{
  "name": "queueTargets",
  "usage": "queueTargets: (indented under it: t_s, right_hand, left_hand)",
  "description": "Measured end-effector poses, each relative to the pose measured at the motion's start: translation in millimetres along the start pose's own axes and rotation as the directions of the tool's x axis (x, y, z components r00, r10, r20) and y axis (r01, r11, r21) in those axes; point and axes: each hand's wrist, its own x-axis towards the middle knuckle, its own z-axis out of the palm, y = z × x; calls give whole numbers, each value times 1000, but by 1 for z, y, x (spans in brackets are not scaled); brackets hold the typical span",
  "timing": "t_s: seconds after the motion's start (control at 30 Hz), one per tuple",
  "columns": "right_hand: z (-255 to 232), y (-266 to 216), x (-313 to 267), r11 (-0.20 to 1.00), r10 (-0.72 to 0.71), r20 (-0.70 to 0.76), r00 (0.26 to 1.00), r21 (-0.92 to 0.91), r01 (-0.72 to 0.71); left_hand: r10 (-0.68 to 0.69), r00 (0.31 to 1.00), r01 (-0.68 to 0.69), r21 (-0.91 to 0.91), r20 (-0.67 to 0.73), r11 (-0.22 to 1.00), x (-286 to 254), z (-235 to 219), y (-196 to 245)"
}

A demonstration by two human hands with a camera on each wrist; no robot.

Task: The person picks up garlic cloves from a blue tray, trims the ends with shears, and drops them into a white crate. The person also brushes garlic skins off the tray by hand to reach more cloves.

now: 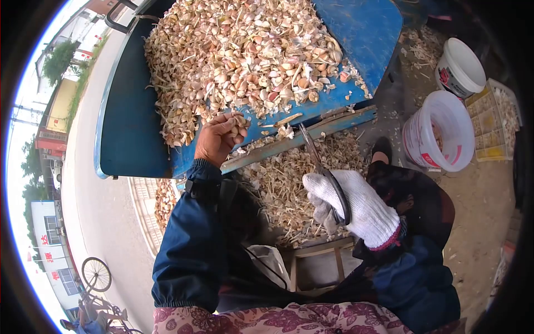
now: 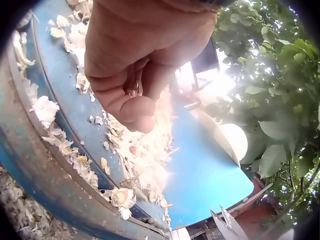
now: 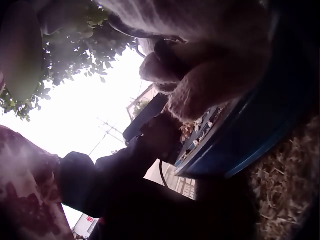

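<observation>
My bare left hand (image 1: 216, 140) is at the front edge of the blue metal tray, its curled fingers holding a few garlic cloves (image 1: 239, 126). In the left wrist view those cloves are mostly hidden behind the left hand (image 2: 142, 65). A white knitted glove covers my right hand (image 1: 364, 207), which grips scissors by the dark handle loops (image 1: 340, 195). The scissors' blades (image 1: 311, 146) point up toward the tray's front rail, and their tips show at the bottom of the left wrist view. The right wrist view is dark, with gloved fingers (image 3: 192, 92) curled at the handle.
A large heap of garlic cloves (image 1: 245, 55) fills the blue tray (image 1: 130, 111). Dry stems and skins (image 1: 300, 195) lie below its rail (image 1: 300, 138). White buckets (image 1: 414, 136) and a yellow crate (image 1: 486, 131) stand right; a pale crate (image 1: 142, 206) of garlic stands left.
</observation>
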Motion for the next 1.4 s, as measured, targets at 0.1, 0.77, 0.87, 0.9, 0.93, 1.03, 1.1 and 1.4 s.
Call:
queueTargets:
  t_s: [0.1, 0.77, 0.87, 0.9, 0.93, 1.03, 1.1, 1.4]
  right_hand:
    - [2, 2, 4, 999, 35, 14, 999, -18, -35]
    - [16, 10, 19, 241, -575, 62, 816, -940, 241]
    - [20, 13, 22, 103, -638, 127, 759, -964, 247]
    - [22, 14, 23, 72, -674, 136, 726, -966, 248]
    - [22, 14, 23, 42, -708, 146, 691, -968, 248]
    - [24, 15, 25, 56, -708, 138, 693, -967, 250]
    - [24, 17, 26, 70, -705, 115, 699, -971, 230]
    - [27, 16, 23, 232, -666, 47, 745, -936, 266]
  left_hand:
    - [16, 997, -5, -139, 80, 990, -4, -1, 0]
    - [75, 987, -38, -250, 142, 967, -31, 35, -4]
    - [79, 988, -32, -319, 136, 947, -38, 47, -9]
    - [90, 993, -58, -330, 80, 942, -40, 54, -10]
    - [100, 995, -85, -338, 25, 937, -42, 57, -11]
    - [97, 994, -69, -408, 48, 910, -45, 64, -15]
    - [75, 996, -46, -451, 47, 891, -49, 72, -12]
    - [155, 987, -125, -381, 48, 916, -51, 83, -11]
